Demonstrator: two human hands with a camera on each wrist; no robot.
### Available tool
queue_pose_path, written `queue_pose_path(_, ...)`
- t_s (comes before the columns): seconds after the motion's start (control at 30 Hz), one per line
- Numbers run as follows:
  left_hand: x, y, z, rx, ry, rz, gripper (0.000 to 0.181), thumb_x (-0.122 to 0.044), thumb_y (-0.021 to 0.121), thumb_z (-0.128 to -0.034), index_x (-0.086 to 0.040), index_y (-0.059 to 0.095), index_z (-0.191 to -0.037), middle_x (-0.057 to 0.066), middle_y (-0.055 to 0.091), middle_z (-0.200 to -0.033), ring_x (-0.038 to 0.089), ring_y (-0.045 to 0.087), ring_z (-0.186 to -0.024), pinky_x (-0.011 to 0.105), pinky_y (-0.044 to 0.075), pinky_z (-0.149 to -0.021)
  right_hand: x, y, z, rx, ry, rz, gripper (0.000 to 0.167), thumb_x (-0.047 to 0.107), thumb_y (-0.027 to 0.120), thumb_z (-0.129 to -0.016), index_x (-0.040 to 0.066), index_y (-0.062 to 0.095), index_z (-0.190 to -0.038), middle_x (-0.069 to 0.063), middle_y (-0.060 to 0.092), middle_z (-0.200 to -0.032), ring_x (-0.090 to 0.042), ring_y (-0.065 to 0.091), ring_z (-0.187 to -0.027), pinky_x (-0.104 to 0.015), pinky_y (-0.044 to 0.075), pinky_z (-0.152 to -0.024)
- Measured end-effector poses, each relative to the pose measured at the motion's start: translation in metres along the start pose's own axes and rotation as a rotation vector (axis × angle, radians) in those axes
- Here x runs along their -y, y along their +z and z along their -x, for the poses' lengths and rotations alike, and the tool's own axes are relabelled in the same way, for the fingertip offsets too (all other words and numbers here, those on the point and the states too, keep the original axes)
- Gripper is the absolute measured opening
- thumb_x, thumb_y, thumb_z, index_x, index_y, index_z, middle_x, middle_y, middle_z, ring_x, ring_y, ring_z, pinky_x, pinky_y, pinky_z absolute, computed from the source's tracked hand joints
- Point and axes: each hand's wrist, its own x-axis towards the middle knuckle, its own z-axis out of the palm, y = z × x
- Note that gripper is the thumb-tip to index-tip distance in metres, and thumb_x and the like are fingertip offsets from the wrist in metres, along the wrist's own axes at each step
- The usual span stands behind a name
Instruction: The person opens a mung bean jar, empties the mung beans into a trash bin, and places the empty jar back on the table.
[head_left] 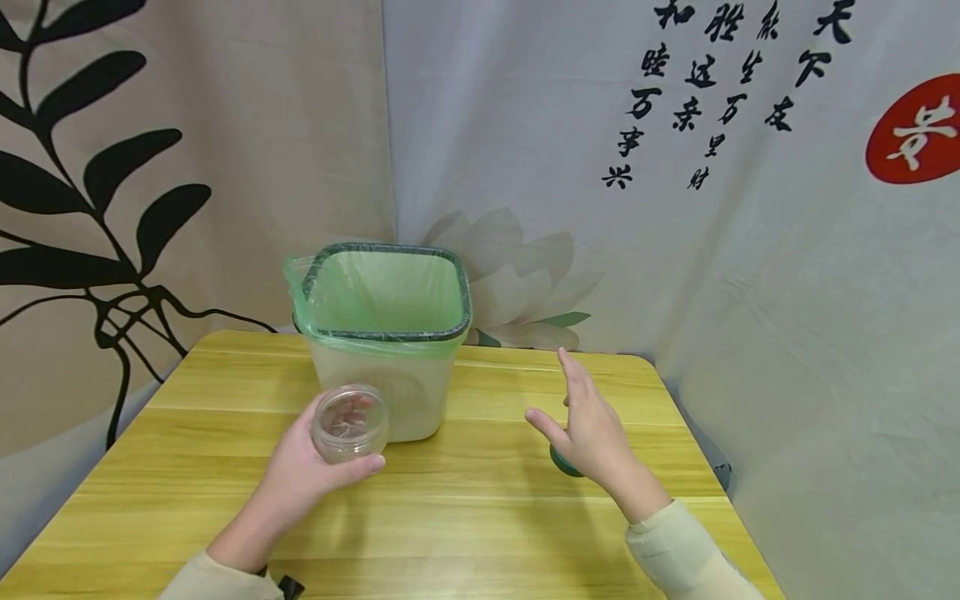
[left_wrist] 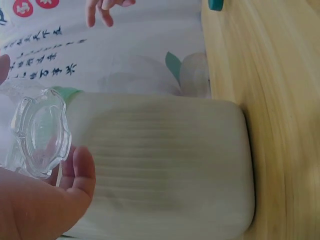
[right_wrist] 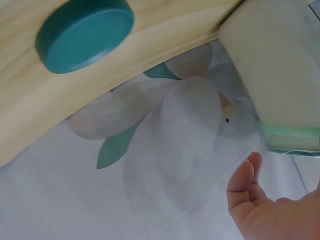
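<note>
My left hand (head_left: pixel 288 475) grips a clear jar (head_left: pixel 350 423) with its open mouth facing up toward the head camera. In the left wrist view the jar's scalloped base (left_wrist: pixel 44 132) shows, held between thumb and fingers. Just behind the jar stands a pale bin (head_left: pixel 420 387) lined with a green bag (head_left: pixel 382 292). Over the right part of the table, my right hand (head_left: pixel 596 437) is held in the air with its fingers extended and nothing in it. Partly hidden beneath that hand in the head view, a round green lid (right_wrist: pixel 85 37) rests on the table.
The wooden table (head_left: pixel 450 533) has its back edge close to a cloth backdrop (head_left: pixel 510 150) with printed leaves, a lotus and writing. The bag's edge is folded over the bin's dark rim (head_left: pixel 382 337), and some of it bunches out at the left.
</note>
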Motion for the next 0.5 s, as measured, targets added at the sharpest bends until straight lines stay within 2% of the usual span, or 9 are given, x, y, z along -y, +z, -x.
queue_pose_path(0.2,0.002,0.002,0.001,-0.008,-0.024,-0.057,0.084,-0.016,0.096,-0.0798,-0.017,0.052,-0.151,0.006,0.065,-0.14,0.007,0.062,-0.121,0.02,0.055,-0.098,-0.009,0.001,0.009,0.004,0.037,-0.001,0.103,0.048,0.076,-0.098,0.01,0.015,-0.171,-0.021,0.037,-0.169,-0.026,0.065,-0.099,-0.037,0.054,-0.073)
queue_pose_path(0.5,0.01,0.002,0.004,-0.008,-0.004,-0.091,0.081,-0.017,0.097,-0.0785,-0.017,0.054,-0.148,0.004,0.067,-0.136,0.011,0.062,-0.116,0.024,0.056,-0.094,-0.019,0.0,0.022,0.026,0.085,-0.013,0.1,0.051,0.072,-0.101,0.013,0.013,-0.172,-0.018,0.037,-0.169,-0.023,0.063,-0.099,-0.032,0.051,-0.071)
